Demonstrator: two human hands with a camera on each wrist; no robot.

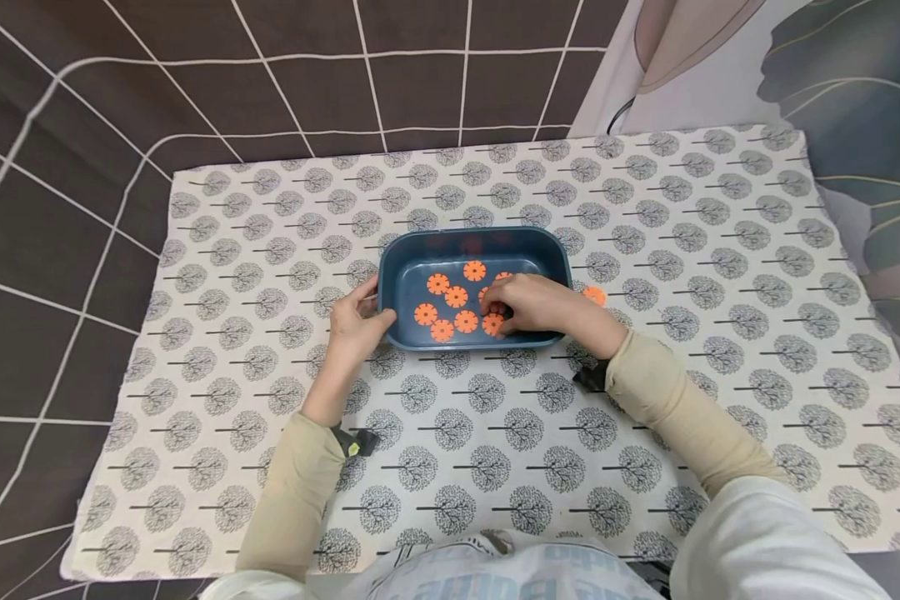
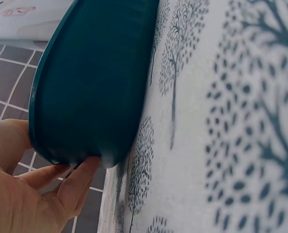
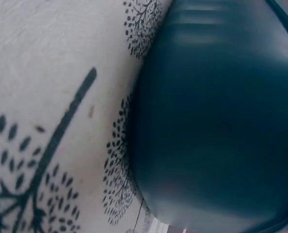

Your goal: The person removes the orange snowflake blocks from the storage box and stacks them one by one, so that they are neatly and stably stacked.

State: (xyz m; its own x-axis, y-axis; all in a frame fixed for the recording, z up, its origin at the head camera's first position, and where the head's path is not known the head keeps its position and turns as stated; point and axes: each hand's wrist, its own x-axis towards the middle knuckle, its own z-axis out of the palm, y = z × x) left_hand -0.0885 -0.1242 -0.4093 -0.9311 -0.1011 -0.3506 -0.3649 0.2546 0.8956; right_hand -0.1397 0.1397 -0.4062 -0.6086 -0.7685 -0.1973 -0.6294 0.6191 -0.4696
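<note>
In mid-frame, the left hand (image 1: 356,327) pinches the blue tub (image 1: 532,246), best held steady, while the right hand (image 1: 528,302) should work gently among the orange discs (image 1: 456,296) inside, fingers curled, though I can't tell whether they're pinching one.
</note>
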